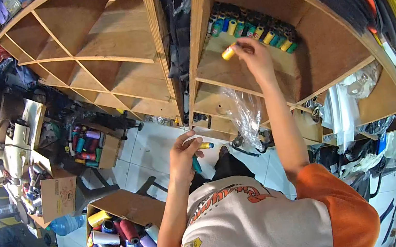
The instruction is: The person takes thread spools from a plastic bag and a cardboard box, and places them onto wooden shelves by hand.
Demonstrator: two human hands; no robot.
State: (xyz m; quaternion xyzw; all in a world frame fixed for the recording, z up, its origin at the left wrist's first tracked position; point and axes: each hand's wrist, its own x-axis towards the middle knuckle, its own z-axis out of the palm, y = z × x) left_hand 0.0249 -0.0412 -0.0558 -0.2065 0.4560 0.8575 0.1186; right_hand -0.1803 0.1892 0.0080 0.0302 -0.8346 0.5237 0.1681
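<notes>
My right hand (254, 56) reaches into a wooden shelf compartment (223, 68), its fingers pinched on a yellow thread spool (229, 53). Just beyond it, several rows of thread spools (249, 29) in green, yellow, blue and black stand packed against the back of that compartment. Lower down, in front of my body, my left hand (182, 156) is closed around spools. A yellow spool (207, 145) sticks out to the right of its fingers, and a teal spool (196, 164) shows below them. Whether the palm hides more spools, I cannot tell.
A cardboard box (141, 206) full of mixed thread spools stands at lower left, with another spool box (108, 151) behind it. A sewing machine (15, 141) is at far left. Clear plastic bags (245, 115) hang below the compartment. Divided shelves (113, 54) fill the upper left.
</notes>
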